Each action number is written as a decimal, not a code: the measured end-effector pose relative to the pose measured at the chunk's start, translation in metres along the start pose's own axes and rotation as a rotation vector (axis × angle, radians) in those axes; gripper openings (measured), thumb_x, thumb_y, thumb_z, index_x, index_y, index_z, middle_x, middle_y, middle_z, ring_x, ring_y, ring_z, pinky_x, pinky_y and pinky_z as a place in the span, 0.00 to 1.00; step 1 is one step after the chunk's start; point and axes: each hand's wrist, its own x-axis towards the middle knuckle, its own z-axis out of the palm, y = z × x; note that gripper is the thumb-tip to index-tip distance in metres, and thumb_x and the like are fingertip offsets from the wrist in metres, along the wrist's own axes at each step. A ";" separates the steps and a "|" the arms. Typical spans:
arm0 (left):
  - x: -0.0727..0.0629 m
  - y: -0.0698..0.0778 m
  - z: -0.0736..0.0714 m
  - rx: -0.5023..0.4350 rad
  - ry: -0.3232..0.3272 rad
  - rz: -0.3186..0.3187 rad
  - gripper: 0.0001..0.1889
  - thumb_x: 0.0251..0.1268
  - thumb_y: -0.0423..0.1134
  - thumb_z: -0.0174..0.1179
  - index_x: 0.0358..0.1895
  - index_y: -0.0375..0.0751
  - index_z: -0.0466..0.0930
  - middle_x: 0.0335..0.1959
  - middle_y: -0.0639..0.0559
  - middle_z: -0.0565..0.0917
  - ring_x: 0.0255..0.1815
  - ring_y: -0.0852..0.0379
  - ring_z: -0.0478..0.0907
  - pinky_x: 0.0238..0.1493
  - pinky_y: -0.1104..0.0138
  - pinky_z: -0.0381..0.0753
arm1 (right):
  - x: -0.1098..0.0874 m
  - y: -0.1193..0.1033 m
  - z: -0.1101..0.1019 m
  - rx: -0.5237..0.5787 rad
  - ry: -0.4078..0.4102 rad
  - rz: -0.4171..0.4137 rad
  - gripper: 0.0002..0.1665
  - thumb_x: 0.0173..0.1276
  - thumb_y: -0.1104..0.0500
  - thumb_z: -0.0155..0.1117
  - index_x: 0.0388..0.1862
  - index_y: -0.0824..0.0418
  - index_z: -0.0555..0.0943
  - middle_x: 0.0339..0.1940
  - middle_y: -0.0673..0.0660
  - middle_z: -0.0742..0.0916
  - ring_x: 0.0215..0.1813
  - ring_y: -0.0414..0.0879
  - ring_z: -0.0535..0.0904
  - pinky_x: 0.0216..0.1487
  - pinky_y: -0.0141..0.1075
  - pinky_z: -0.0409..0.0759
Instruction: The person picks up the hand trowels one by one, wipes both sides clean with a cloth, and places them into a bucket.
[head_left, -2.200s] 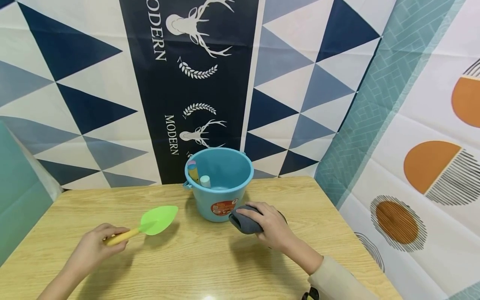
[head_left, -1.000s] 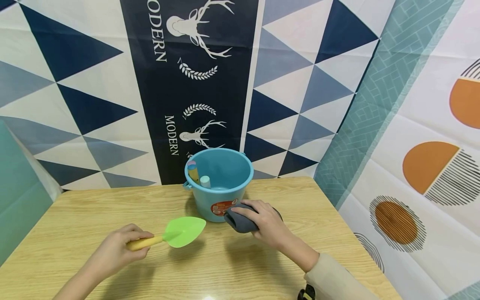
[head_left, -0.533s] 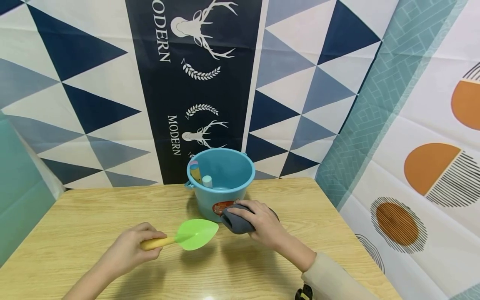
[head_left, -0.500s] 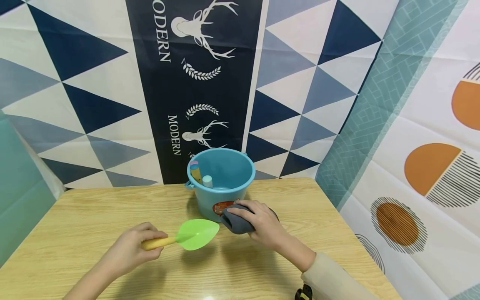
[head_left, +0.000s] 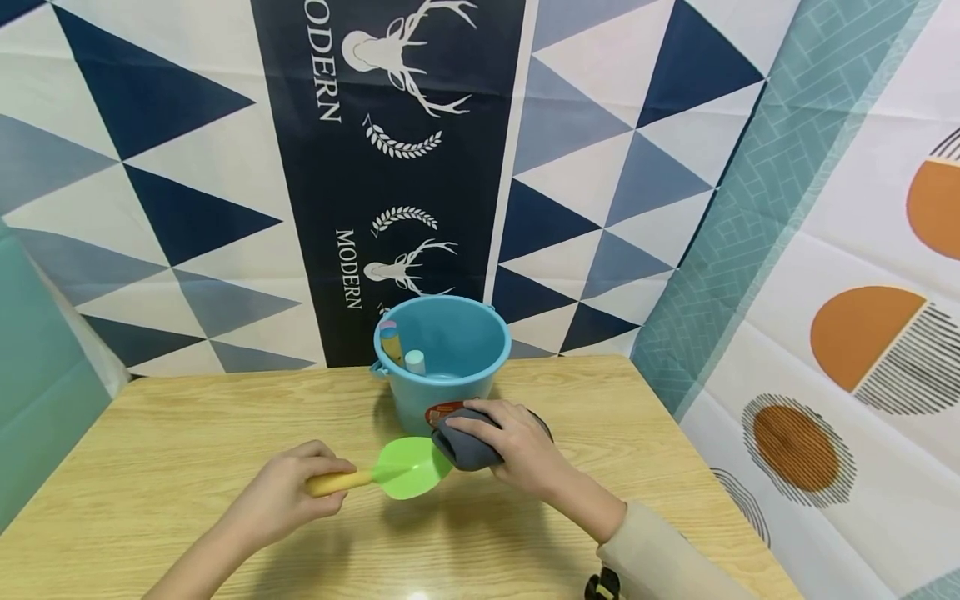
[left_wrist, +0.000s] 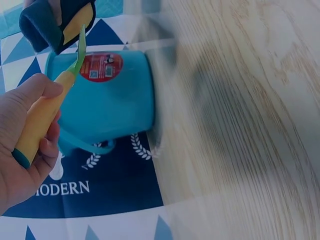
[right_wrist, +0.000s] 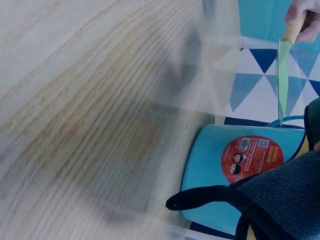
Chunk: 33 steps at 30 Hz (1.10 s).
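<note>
My left hand (head_left: pixel 296 487) grips the yellow handle of a toy trowel (head_left: pixel 408 468) with a green, leaf-shaped blade. The blade points right, raised above the table, its tip by the cloth; whether they touch I cannot tell. A folded dark grey cloth (head_left: pixel 467 446) is held in my right hand (head_left: pixel 517 442), in front of the bucket. It has a black edge and, in the left wrist view, a yellow inner side. In the right wrist view the cloth (right_wrist: pixel 285 195) hides part of the blue bucket (right_wrist: pixel 205 165), and a black-edged strip hangs from it.
The blue bucket (head_left: pixel 412 400) stands upright at the table's back edge. Inside lean a yellow tube-like thing with a blue and pink top (head_left: pixel 390 343) and a pale-capped item (head_left: pixel 415 362). Patterned hangings rise behind and to the right of the wooden table (head_left: pixel 187 433).
My left hand has carried the trowel rightward until its blade is beside the cloth. My right hand has shifted slightly left with the cloth. The bucket has stayed put.
</note>
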 end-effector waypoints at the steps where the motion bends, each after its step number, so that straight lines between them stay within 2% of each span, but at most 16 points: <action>1: 0.001 0.001 0.001 -0.002 -0.003 0.001 0.11 0.48 0.33 0.68 0.39 0.45 0.86 0.32 0.61 0.78 0.29 0.71 0.70 0.28 0.76 0.74 | 0.000 0.000 0.000 -0.004 0.004 -0.011 0.38 0.45 0.67 0.74 0.57 0.46 0.76 0.55 0.57 0.80 0.53 0.52 0.78 0.46 0.46 0.79; 11: 0.005 0.008 0.008 -0.019 -0.020 0.005 0.11 0.48 0.34 0.68 0.39 0.45 0.86 0.32 0.62 0.78 0.30 0.70 0.70 0.29 0.76 0.74 | 0.005 -0.010 -0.002 -0.043 0.001 -0.077 0.41 0.44 0.67 0.75 0.58 0.44 0.75 0.55 0.57 0.79 0.54 0.52 0.77 0.42 0.44 0.76; 22: 0.011 0.017 0.014 -0.035 -0.049 0.013 0.11 0.49 0.34 0.68 0.39 0.46 0.86 0.32 0.63 0.77 0.30 0.69 0.71 0.30 0.75 0.74 | 0.009 -0.017 -0.003 -0.068 -0.013 -0.103 0.39 0.43 0.64 0.77 0.56 0.44 0.77 0.55 0.55 0.79 0.56 0.51 0.76 0.46 0.44 0.76; 29: 0.013 0.021 0.016 -0.050 -0.067 -0.004 0.11 0.50 0.35 0.67 0.40 0.46 0.86 0.32 0.62 0.77 0.31 0.68 0.71 0.30 0.75 0.74 | 0.010 -0.019 -0.002 -0.076 -0.028 -0.128 0.42 0.40 0.61 0.80 0.58 0.44 0.76 0.56 0.55 0.79 0.58 0.49 0.75 0.49 0.45 0.77; 33: 0.015 0.024 0.018 -0.044 -0.066 0.007 0.11 0.50 0.35 0.67 0.39 0.46 0.86 0.32 0.63 0.77 0.31 0.68 0.71 0.31 0.75 0.74 | 0.010 -0.021 -0.001 -0.070 -0.041 -0.139 0.44 0.38 0.61 0.81 0.58 0.45 0.75 0.56 0.55 0.79 0.59 0.48 0.74 0.48 0.45 0.77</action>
